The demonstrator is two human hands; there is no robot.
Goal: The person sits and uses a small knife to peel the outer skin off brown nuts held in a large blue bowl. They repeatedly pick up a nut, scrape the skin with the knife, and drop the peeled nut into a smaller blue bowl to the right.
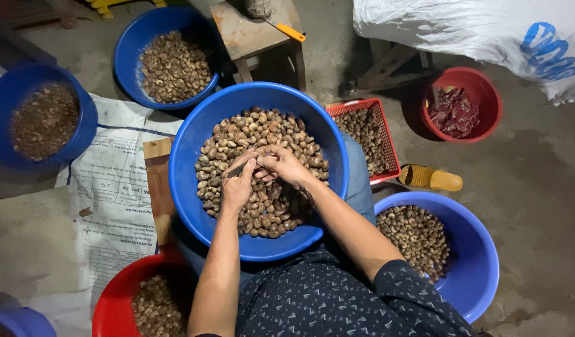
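Cashew nuts, brown, curved and dull-skinned, fill the big blue basin resting on your lap, heaped across its middle. Your left hand and right hand meet just above that heap, fingertips pressed together. The left hand's fingers are closed round a thin dark tool that points toward the right hand. The right hand's fingers pinch something small at the meeting point; it is too hidden to say if it is a single nut. Loose nuts lie directly beneath and all around both hands.

Smooth plastic basins ring you: another blue basin of nuts at your right, a red basin at your left, a red mesh crate beyond. A printed woven sack covers the rough concrete floor.
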